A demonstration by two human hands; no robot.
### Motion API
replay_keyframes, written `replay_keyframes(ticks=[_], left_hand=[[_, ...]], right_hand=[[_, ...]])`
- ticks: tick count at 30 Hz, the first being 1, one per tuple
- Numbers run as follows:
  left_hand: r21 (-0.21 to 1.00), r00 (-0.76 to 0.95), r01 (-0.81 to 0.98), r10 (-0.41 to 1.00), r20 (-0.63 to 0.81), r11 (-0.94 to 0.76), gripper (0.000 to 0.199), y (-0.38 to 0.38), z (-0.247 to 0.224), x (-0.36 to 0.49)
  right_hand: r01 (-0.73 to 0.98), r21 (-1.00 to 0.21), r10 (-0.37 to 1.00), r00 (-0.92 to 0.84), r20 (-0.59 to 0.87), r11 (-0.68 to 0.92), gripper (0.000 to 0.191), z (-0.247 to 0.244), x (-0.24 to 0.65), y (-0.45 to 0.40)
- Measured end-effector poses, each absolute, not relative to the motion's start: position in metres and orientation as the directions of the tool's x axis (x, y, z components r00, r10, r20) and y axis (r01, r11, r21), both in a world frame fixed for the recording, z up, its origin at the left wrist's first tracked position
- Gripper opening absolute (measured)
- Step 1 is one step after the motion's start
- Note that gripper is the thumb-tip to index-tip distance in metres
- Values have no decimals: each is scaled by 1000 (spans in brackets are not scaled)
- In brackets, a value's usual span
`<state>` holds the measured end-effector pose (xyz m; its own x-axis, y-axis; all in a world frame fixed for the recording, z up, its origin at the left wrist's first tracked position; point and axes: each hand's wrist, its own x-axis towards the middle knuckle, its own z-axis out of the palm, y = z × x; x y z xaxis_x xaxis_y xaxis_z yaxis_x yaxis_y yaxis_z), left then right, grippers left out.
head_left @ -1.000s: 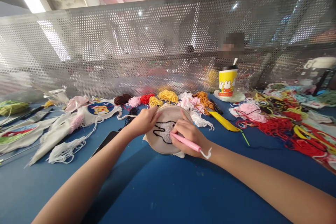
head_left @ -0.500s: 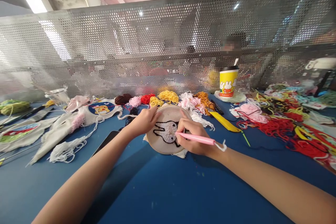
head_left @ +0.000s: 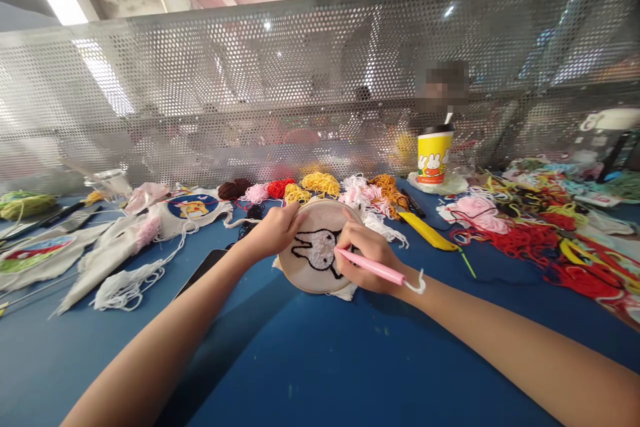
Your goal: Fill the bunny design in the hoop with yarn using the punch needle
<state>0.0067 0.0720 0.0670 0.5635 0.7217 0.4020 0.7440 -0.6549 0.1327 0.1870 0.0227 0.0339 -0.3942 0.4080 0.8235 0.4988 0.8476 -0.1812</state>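
Note:
A round embroidery hoop (head_left: pixel 306 280) with pale cloth is held up above the blue table. On the cloth, a rabbit figure (head_left: pixel 320 250) is outlined in black yarn, its head filled with white loops. My left hand (head_left: pixel 278 230) grips the hoop's upper left rim, thumb on top. In my right hand (head_left: pixel 367 253) is a pink punch needle (head_left: pixel 375 267), held like a pen and slanting toward the rabbit's head. White yarn (head_left: pixel 417 283) trails out of its back end. My fingers hide the needle's tip and the right part of the figure.
Yarn bundles (head_left: pixel 320 183) line the back of the blue table (head_left: pixel 320 360). A yellow cutter (head_left: pixel 430 232), a yellow cup (head_left: pixel 434 157) and tangled red yarn (head_left: pixel 525 240) are on the right. Finished cloth pieces (head_left: pixel 193 207) and a dark phone (head_left: pixel 203 270) lie left. Behind stands a perforated metal screen (head_left: pixel 250 93).
The back end of the punch needle has dipped slightly and moved left, and its yarn tail with it. My right hand has shifted a little; my left hand and the hoop stay put.

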Motion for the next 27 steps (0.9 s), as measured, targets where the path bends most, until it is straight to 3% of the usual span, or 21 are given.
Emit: replay_keyframes(ticks=[14, 22, 27], left_hand=[[137, 581, 728, 712, 395, -671, 24, 70, 69, 8], [124, 600, 715, 696, 396, -688, 23, 66, 71, 9], [114, 603, 716, 693, 395, -688, 24, 66, 72, 9]], right_hand=[[574, 4, 344, -497, 796, 819, 14, 31, 185, 25], [614, -72, 450, -489, 747, 786, 16, 39, 187, 21], [633, -158, 568, -519, 639, 757, 10, 43, 187, 18]])
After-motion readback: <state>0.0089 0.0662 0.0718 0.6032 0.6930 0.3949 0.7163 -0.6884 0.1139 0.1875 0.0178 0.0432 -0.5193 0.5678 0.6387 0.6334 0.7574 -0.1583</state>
